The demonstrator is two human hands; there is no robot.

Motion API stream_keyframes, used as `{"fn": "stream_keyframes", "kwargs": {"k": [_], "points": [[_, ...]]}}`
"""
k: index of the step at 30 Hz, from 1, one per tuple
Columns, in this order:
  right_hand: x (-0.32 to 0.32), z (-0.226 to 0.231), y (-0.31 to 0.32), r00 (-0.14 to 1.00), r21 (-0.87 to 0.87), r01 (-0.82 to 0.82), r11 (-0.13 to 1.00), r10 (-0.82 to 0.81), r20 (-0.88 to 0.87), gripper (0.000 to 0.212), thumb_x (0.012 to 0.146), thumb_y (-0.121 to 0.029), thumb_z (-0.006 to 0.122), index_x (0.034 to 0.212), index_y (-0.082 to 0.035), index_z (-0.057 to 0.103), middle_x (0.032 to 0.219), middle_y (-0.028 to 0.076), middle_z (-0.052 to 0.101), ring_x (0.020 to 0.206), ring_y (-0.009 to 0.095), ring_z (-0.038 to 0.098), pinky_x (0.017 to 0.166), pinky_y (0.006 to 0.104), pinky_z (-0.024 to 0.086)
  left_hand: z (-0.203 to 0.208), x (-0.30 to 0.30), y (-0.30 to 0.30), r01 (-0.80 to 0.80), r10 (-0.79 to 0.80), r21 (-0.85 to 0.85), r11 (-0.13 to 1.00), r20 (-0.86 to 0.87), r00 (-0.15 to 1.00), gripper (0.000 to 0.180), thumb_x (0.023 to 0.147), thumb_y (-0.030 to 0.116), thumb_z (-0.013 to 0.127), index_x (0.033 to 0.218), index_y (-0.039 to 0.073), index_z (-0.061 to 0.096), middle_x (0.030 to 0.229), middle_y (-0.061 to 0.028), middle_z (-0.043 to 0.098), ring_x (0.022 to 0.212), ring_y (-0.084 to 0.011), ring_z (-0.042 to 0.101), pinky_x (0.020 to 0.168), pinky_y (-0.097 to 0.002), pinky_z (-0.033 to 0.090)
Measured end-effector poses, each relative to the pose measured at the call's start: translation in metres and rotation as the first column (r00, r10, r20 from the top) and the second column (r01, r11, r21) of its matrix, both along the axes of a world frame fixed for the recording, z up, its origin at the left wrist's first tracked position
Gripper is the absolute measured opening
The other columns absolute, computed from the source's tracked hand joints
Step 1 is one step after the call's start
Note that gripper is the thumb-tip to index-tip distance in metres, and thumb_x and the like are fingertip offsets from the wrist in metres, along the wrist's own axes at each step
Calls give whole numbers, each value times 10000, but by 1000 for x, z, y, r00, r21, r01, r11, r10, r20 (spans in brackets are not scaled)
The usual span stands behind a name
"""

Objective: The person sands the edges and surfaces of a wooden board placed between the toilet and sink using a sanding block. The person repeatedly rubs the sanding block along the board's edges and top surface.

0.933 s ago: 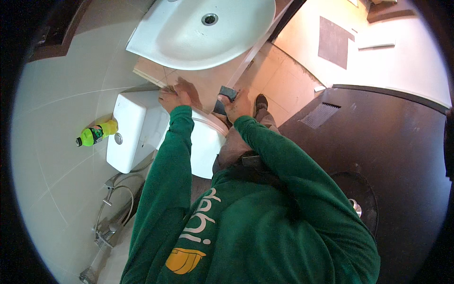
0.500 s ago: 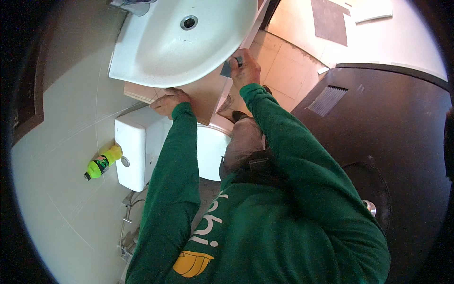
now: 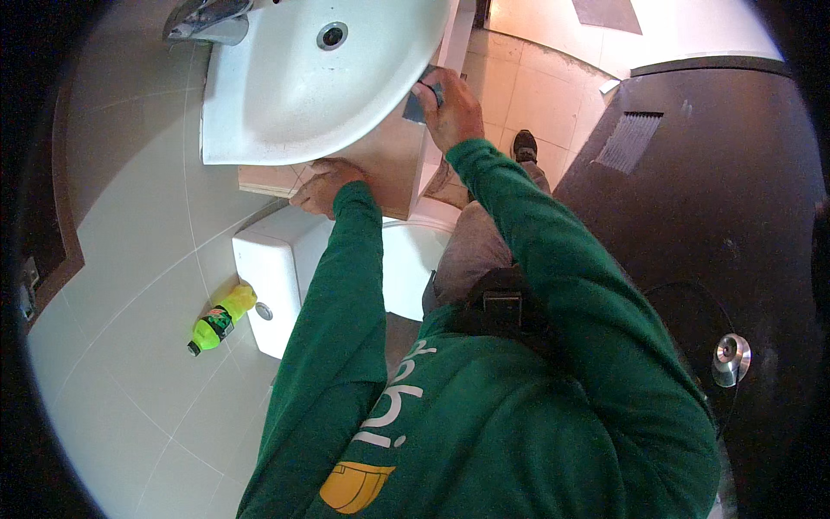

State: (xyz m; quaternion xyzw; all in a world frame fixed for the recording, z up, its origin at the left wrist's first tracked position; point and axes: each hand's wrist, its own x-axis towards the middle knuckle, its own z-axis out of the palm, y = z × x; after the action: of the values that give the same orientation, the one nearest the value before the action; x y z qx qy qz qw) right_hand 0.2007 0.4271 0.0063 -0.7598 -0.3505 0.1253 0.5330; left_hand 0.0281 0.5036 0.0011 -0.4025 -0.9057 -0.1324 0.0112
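Note:
In my right hand [image 3: 456, 114] is a flat grey piece [image 3: 416, 105], perhaps a sanding sheet, pinched between thumb and fingers. It lies against the front of a wooden cabinet [image 3: 393, 169], just under the curved rim of a white washbasin [image 3: 328, 112]. My left hand [image 3: 328, 188] is curled around the cabinet's edge below the basin, with its fingers bent and partly hidden.
A white toilet [image 3: 415, 259] stands below the cabinet, its tank [image 3: 264, 251] beside the wall. A green-yellow bottle [image 3: 220, 320] lies by the tank. The basin has a metal tap [image 3: 207, 22]. At right is a dark door [image 3: 692, 216] with a silver knob [image 3: 731, 359].
My view has shifted, and more of the tap and door knob show. My foot now appears farther right on the floor tiles. Both hands stay at the cabinet.

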Motion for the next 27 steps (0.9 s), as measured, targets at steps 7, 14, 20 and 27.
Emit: {"fn": "stream_keyframes", "kwargs": {"k": [7,14,20,27], "points": [[-82,2,-73,939,-240,-340,909,314,-141,273,931,-316,588,950,-57,503,940,185,598,859,391,608,743,475,497,7,3,1,-59,59,3,998,-41,997,732,885,491,495,1109,-190,348,1010,-286,569,854,-365,658,679,-426,577],[10,0,11,999,6,18,1000,-19,35,251,906,-256,629,953,-45,501,849,182,586,786,390,596,686,452,485,0,2,6,-93,92,-7,996,-54,994,815,863,526,552,1207,-181,339,1044,-272,581,881,-341,660,729,-409,572],[-71,-9,-70,911,-54,-355,933,332,-243,297,892,-234,616,1054,-20,489,1074,227,569,1004,401,587,898,465,476,4,-3,2,-40,40,-6,999,47,998,828,916,486,428,1269,-237,234,1071,-296,547,919,-405,634,686,-472,571],[61,-7,20,997,99,75,992,-75,-7,232,875,-172,630,982,-8,506,852,232,598,818,422,600,710,468,494,-9,9,7,-81,77,-57,995,-71,994,685,907,498,434,1141,-143,375,1008,-247,563,838,-337,664,648,-417,589]]}}
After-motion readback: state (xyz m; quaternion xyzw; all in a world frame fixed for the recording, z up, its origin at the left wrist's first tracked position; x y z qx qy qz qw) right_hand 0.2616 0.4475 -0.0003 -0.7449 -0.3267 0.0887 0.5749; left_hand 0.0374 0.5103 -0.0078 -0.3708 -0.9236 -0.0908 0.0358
